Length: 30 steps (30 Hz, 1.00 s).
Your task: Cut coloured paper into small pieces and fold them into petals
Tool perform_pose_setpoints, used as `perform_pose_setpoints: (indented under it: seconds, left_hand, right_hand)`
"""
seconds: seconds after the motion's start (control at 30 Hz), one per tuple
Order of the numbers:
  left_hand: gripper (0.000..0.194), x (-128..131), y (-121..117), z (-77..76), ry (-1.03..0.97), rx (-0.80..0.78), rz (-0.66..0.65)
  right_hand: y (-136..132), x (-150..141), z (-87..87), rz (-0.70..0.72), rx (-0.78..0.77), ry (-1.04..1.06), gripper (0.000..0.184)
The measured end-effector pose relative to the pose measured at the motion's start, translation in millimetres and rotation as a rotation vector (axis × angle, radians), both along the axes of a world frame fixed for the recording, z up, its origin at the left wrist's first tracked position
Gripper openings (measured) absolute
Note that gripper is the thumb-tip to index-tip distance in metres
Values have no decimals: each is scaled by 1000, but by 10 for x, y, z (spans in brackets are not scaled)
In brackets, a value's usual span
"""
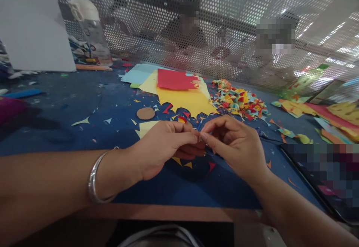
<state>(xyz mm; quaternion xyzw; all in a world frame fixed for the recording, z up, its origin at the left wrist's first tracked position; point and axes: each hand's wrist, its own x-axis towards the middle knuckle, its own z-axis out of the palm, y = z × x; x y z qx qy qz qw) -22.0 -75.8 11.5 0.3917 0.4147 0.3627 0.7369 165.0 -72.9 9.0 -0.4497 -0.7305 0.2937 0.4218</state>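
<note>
My left hand (171, 142), with a silver bangle on its wrist, is closed in a pinch over the table. Its fingertips meet those of my right hand (235, 148), which is also pinched. Whatever sits between them is too small and too covered to name. Just beyond the left fingers shows a small red and yellow paper piece (182, 119); I cannot tell whether it is held. A pale yellow paper (148, 127) lies partly under my left hand. Behind the hands are a yellow sheet (182, 101) with scalloped cut edges, a red sheet (175, 79) and a brown disc (145, 113).
A heap of colourful paper pieces (242, 101) lies right of the sheets. A tablet (322, 179) rests at the right edge. Left stand a clear bottle (97, 39) and a white board (36, 30). A perforated screen (134, 18) rises behind, with people beyond it.
</note>
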Motion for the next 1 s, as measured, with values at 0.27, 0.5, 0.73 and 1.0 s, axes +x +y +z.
perform_pose_setpoints:
  seconds: [0.27, 0.5, 0.73, 1.0]
  left_hand:
    - [18, -27, 22, -15, 153, 76, -60]
    - [17, -55, 72, -50, 221, 215, -92]
    - [19, -100, 113, -52, 331, 483, -125]
    - [14, -90, 165, -16, 284, 534, 136]
  right_hand:
    - [-1, -10, 28, -3, -9, 4, 8]
    - [-4, -5, 48, -5, -25, 6, 10]
    - [-2, -7, 66, 3, -87, 25, 14]
    - [12, 12, 71, -52, -22, -72, 10]
